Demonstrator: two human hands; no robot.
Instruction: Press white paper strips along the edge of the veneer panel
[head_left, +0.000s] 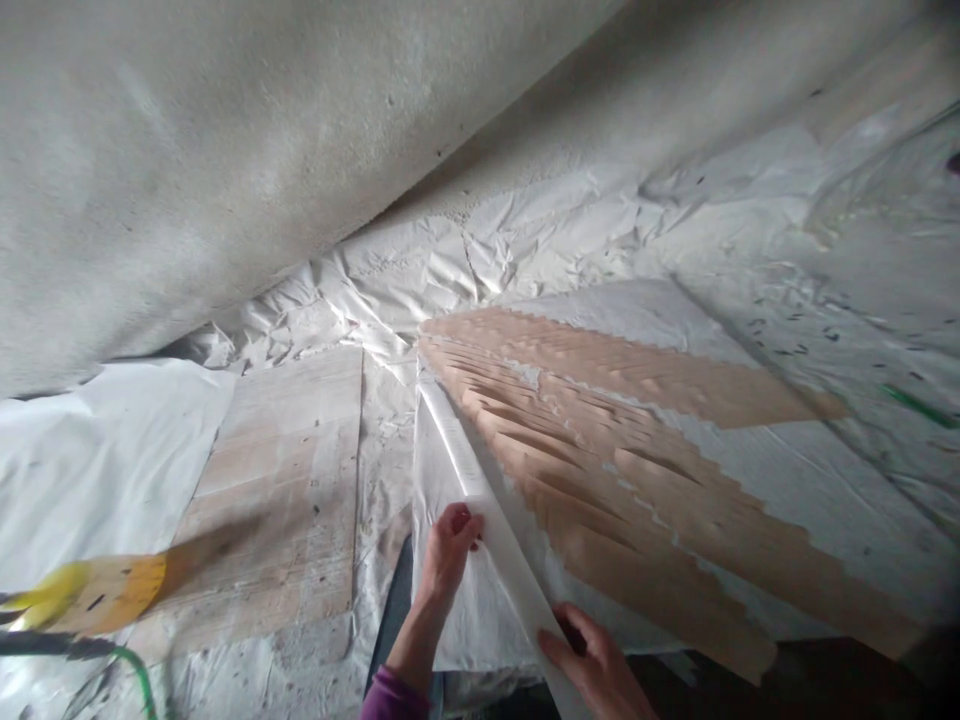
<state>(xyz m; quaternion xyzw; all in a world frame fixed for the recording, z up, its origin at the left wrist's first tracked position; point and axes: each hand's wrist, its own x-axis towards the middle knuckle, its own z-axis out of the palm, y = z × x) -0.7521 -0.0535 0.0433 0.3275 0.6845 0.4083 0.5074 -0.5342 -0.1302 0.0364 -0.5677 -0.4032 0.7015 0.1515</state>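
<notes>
A long, whitish translucent strip (491, 525) runs diagonally over a white covered surface (600, 590). My left hand (451, 540), below a purple sleeve, has its fingers pinched on the strip's left edge near mid-length. Lower right, my right hand (589, 655) holds the strip near its lower end, with thumb and fingers curled round its edge. Right of the strip lie rows of overlapping tan pieces (555, 450), fanning out from the surface's far left corner. Some of their edges stand up.
A brown board (292, 500) with whitish smears lies left. A yellow-orange round object (127, 592) and green cord (139, 680) sit lower left. Crumpled white sheeting (465, 250) spreads behind. A large grey sheet (225, 150) slopes overhead. A green stick-like item (919, 405) lies right.
</notes>
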